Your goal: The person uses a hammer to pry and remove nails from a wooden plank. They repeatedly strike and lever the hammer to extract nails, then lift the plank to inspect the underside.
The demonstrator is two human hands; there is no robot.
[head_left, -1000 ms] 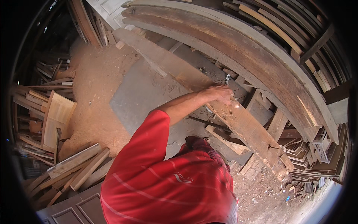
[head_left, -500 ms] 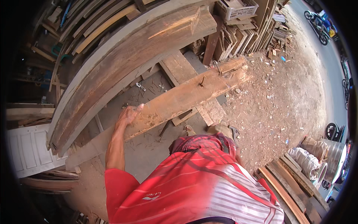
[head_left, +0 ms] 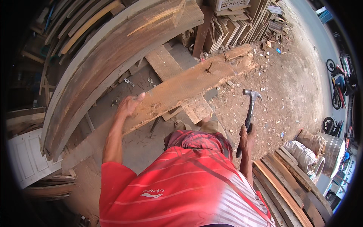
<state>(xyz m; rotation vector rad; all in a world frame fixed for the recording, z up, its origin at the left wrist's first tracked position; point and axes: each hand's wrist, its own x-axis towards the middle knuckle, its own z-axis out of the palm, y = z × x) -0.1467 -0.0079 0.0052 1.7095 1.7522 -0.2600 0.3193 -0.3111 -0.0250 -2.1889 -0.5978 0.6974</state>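
right hand [head_left: 247,139] with fingers wrapped around a hammer [head_left: 250,108], on the near side of the long plank's [head_left: 181,85] right end, left hand [head_left: 129,106] on the plank, cannot tell whether its fingers grip, wide board [head_left: 197,109] crossing under the plank, thick beam [head_left: 117,60] beyond the plank

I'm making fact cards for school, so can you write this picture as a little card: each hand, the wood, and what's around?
Left hand: on a long plank
Right hand: gripping a hammer, off the plank
Plank: lies across a board; bent dark metal sticks up near its right end
Beyond the plank: thick brown beam
Far left: white panelled door
Lower right: wooden boards
Shirt: red with pale stripes
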